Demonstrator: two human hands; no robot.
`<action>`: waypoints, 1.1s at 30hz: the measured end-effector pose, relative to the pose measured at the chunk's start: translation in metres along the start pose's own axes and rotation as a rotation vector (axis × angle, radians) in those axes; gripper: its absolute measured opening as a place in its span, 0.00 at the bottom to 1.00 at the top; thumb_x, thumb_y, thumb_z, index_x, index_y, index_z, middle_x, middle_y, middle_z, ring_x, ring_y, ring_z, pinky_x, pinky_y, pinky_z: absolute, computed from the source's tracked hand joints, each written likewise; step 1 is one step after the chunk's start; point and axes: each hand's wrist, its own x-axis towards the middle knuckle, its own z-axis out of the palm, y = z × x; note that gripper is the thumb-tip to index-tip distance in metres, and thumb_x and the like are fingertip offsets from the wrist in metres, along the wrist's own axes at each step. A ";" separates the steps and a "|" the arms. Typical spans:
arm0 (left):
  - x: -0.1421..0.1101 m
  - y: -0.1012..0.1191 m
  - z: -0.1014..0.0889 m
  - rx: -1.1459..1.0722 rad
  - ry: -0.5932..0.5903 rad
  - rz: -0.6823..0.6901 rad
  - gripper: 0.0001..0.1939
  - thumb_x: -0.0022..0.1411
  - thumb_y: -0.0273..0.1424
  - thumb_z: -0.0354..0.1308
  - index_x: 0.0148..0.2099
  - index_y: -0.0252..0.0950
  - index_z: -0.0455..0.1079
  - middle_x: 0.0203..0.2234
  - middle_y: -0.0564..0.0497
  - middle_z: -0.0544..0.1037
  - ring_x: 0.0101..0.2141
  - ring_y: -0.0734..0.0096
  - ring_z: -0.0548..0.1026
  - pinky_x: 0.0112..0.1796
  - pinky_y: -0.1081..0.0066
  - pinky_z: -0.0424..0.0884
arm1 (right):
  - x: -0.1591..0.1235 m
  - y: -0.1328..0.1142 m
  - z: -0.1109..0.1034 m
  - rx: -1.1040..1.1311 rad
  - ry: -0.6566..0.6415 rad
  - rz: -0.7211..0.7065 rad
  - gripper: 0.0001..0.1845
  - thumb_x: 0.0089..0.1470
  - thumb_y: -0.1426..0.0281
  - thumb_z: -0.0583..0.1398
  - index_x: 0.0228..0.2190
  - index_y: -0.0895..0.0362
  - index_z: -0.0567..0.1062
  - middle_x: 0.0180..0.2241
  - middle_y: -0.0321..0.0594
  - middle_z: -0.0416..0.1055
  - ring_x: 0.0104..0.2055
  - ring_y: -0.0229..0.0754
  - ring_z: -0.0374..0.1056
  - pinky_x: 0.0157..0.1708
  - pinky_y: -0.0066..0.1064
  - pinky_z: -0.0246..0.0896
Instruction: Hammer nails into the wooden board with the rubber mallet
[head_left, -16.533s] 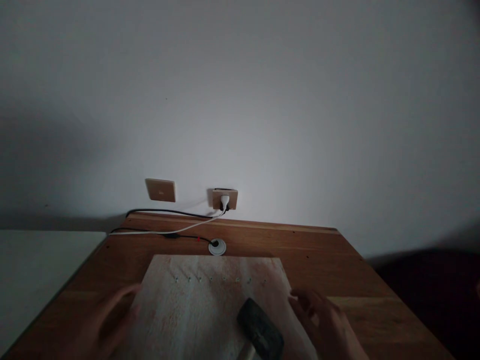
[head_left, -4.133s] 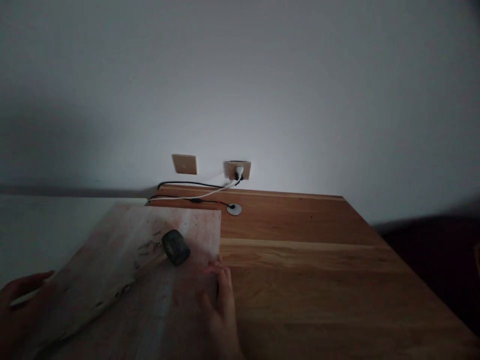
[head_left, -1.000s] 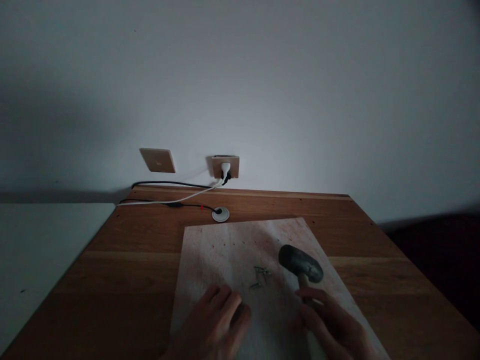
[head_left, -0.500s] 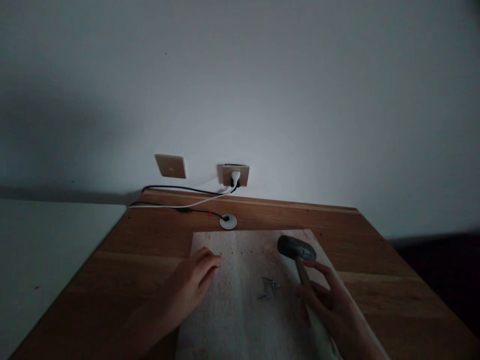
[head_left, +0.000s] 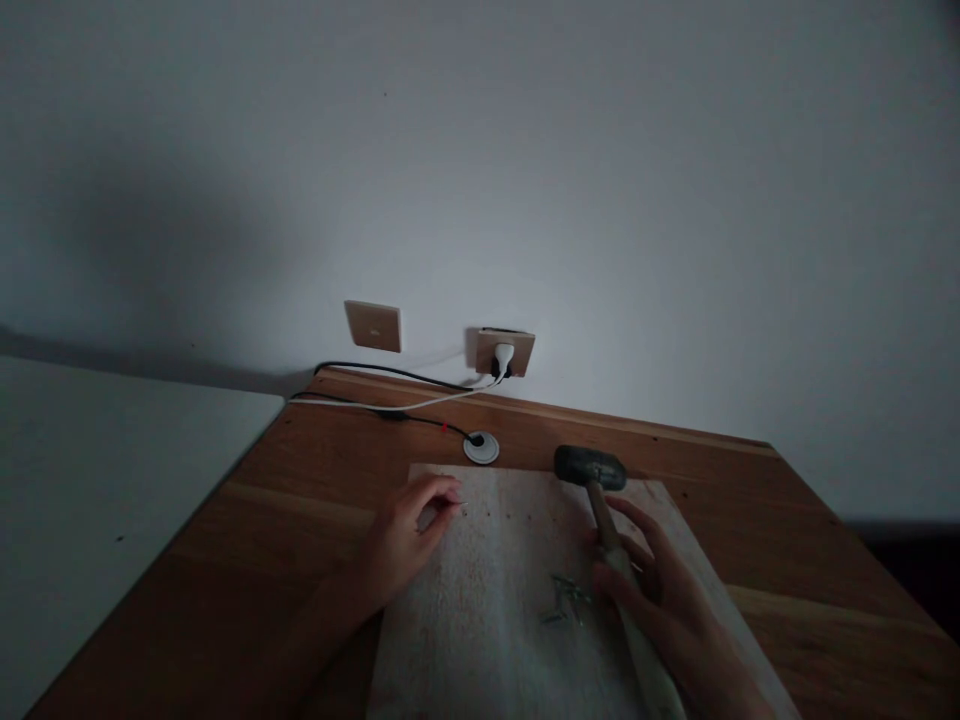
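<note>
Black-headed mallet [head_left: 590, 468] gripped in the right hand [head_left: 664, 590], left hand [head_left: 416, 520] pinching a small metal nail [head_left: 463, 504] over a whitewashed wooden board [head_left: 480, 600]

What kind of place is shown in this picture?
Probably a room in a home, perhaps a study: a wooden desk with a cable grommet stands against a plain wall, which has a socket with a white plug.

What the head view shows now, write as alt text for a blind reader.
Right hand holds a black-headed mallet over a pale board on a wooden desk; left hand pinches something thin near a row of marks. Loose metal fasteners lie on the board.
</note>
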 end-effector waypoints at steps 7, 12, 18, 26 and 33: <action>0.001 0.002 0.000 0.019 -0.018 0.082 0.07 0.70 0.24 0.59 0.44 0.38 0.78 0.37 0.51 0.86 0.37 0.70 0.85 0.42 0.72 0.81 | 0.002 0.010 -0.003 -0.103 -0.045 -0.020 0.37 0.63 0.53 0.67 0.67 0.48 0.63 0.52 0.46 0.80 0.45 0.49 0.80 0.40 0.38 0.77; 0.005 -0.004 0.000 0.035 -0.040 0.100 0.07 0.70 0.25 0.59 0.43 0.39 0.78 0.35 0.52 0.86 0.35 0.70 0.84 0.41 0.73 0.81 | 0.004 0.016 -0.003 -0.107 -0.030 -0.003 0.39 0.62 0.51 0.66 0.68 0.47 0.63 0.52 0.45 0.80 0.44 0.50 0.80 0.39 0.39 0.77; 0.008 -0.006 0.000 0.076 -0.055 0.161 0.08 0.70 0.22 0.60 0.43 0.40 0.77 0.34 0.54 0.84 0.35 0.71 0.83 0.40 0.74 0.78 | 0.003 0.017 -0.002 -0.128 -0.037 0.006 0.41 0.60 0.49 0.66 0.68 0.48 0.64 0.55 0.46 0.79 0.47 0.52 0.79 0.40 0.40 0.77; 0.008 -0.001 -0.003 0.092 -0.054 0.221 0.09 0.71 0.21 0.60 0.43 0.39 0.77 0.34 0.55 0.83 0.34 0.73 0.82 0.39 0.75 0.77 | 0.003 0.019 -0.001 -0.116 -0.036 -0.007 0.37 0.63 0.51 0.66 0.67 0.47 0.64 0.54 0.44 0.79 0.45 0.49 0.79 0.40 0.38 0.76; 0.007 0.001 -0.003 0.117 -0.056 0.246 0.09 0.72 0.21 0.58 0.44 0.39 0.76 0.34 0.54 0.83 0.34 0.73 0.82 0.39 0.75 0.77 | -0.001 0.017 -0.001 -0.122 -0.020 -0.010 0.36 0.63 0.51 0.65 0.66 0.46 0.65 0.54 0.44 0.78 0.42 0.46 0.78 0.38 0.36 0.76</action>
